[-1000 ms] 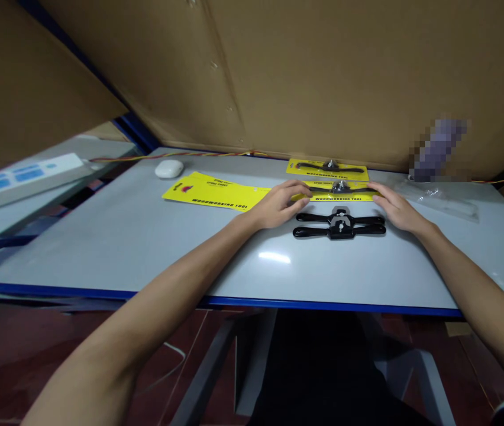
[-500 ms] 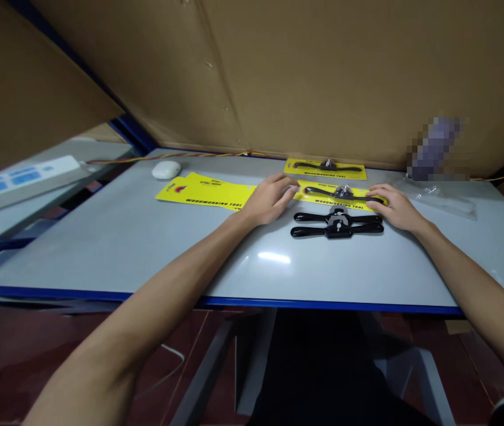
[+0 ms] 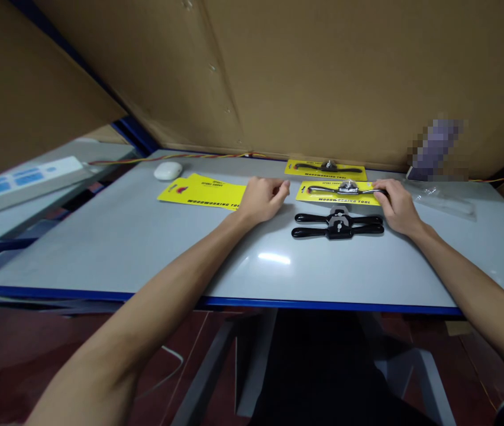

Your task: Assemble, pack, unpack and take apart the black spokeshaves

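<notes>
My right hand (image 3: pixel 396 206) grips the right end of a packaged spokeshave (image 3: pixel 338 194), a black two-handled tool under clear plastic on a yellow card. My left hand (image 3: pixel 264 199) is curled closed left of that package, apart from it, and nothing shows in its fingers. Under and beside the left wrist lie overlapping yellow cards (image 3: pixel 210 192). Two loose black spokeshaves (image 3: pixel 339 227) lie side by side in front of the package, handles pointing left and right. Another packaged spokeshave (image 3: pixel 326 170) lies behind, near the cardboard wall.
A white computer mouse (image 3: pixel 167 171) sits at the back left of the grey table (image 3: pixel 114 248). Clear plastic bags (image 3: pixel 445 201) lie at the right, by a blurred purple object (image 3: pixel 436 148). A power strip (image 3: pixel 25 177) rests on the left side table. Cardboard (image 3: pixel 323 77) walls the back.
My left hand has let go of the package's left end and curled its fingers. The package has shifted slightly right, with my right hand still at its right end.
</notes>
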`<state>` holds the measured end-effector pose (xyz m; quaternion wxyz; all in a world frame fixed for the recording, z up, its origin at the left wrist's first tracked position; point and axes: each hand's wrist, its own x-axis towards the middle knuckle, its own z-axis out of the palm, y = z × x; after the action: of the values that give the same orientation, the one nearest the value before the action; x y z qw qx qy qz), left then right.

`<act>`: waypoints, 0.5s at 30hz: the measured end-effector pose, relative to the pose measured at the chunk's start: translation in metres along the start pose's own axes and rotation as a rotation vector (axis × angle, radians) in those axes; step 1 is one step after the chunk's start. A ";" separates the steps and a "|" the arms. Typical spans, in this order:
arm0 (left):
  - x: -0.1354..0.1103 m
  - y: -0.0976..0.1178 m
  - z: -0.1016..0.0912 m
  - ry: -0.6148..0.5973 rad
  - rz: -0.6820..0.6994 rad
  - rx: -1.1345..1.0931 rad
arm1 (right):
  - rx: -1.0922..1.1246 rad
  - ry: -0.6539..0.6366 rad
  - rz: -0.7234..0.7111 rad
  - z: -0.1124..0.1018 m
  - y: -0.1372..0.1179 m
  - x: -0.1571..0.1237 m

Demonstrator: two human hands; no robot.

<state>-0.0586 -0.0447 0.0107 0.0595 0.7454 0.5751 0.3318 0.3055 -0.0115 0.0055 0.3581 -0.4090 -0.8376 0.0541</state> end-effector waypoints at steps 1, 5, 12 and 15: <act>0.000 0.000 0.001 0.007 0.011 0.005 | -0.004 0.014 -0.012 -0.001 -0.002 0.000; 0.002 -0.005 0.003 -0.041 0.101 0.016 | -0.030 0.079 -0.062 -0.004 -0.011 -0.001; 0.003 -0.015 0.009 0.023 0.023 0.113 | -0.121 0.128 -0.075 -0.016 -0.030 -0.004; 0.005 -0.014 0.010 0.024 -0.042 -0.003 | -0.119 0.122 -0.111 -0.017 -0.036 -0.004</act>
<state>-0.0642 -0.0326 -0.0017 0.0605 0.7291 0.5907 0.3402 0.2951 -0.0418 0.0295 0.3858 -0.3849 -0.8375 -0.0408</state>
